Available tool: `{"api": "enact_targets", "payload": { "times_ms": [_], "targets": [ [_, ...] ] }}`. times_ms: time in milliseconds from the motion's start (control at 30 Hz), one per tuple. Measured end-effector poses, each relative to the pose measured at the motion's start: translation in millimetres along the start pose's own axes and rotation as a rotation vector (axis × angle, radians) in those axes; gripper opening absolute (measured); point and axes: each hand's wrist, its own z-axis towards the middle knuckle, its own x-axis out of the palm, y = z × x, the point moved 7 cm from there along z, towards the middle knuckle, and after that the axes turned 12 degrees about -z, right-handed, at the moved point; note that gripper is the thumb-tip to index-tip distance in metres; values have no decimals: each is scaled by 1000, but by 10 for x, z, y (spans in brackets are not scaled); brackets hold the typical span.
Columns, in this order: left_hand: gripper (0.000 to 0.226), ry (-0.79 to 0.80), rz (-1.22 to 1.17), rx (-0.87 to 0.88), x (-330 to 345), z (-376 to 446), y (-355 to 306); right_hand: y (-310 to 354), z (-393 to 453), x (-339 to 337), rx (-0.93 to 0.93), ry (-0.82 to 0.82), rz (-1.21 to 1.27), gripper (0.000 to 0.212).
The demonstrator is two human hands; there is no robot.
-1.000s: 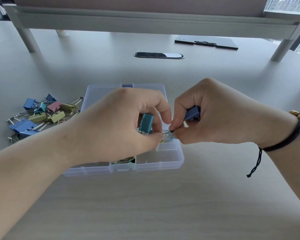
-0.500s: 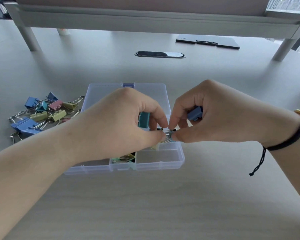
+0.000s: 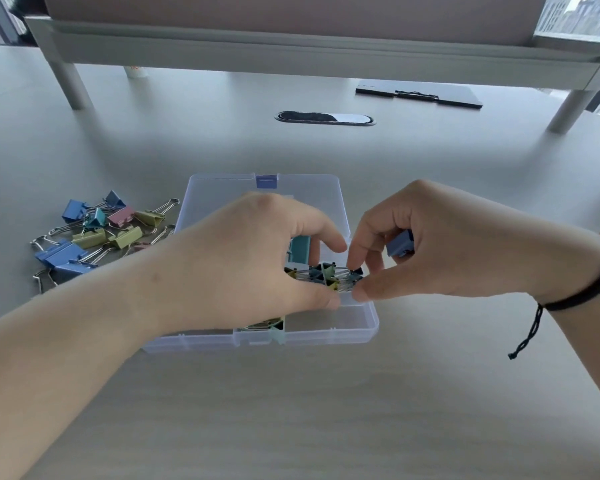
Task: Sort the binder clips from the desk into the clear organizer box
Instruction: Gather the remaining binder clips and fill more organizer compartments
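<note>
The clear organizer box (image 3: 329, 336) lies open in the middle of the desk. Both my hands hover over its right half. My left hand (image 3: 253, 258) curls round a teal binder clip (image 3: 299, 249), standing upright in its fingers. My right hand (image 3: 426, 240) keeps a blue binder clip (image 3: 399, 243) tucked in its curled fingers, while its thumb and forefinger pinch at small clips (image 3: 326, 277) lying in a compartment. A pile of loose binder clips (image 3: 94, 233), blue, green, pink and teal, lies on the desk left of the box.
A raised shelf on grey legs (image 3: 66, 83) spans the back of the desk. A black clipboard (image 3: 420, 95) lies at the back right and an oval cable grommet (image 3: 324, 118) sits behind the box. Bare desk stretches in front of the box.
The two hands have drawn slightly apart and lowered over the box, uncovering the small clips in the compartment. Each hand still holds its clip.
</note>
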Motion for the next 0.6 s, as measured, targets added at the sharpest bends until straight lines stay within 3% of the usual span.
{"api": "enact_targets", "payload": {
  "times_ms": [167,433,600],
  "targets": [
    [40,-57,-169,30,-94,22,-33,-43,19,-5,-19,-14,33,20],
    [22,-184,-298,3,-360,96,72,-178,118,-59,-2,-206,185,16],
    [14,-375,-334,-41,-889,24,255,-126,148,-38,28,-295,228,8]
  ]
}}
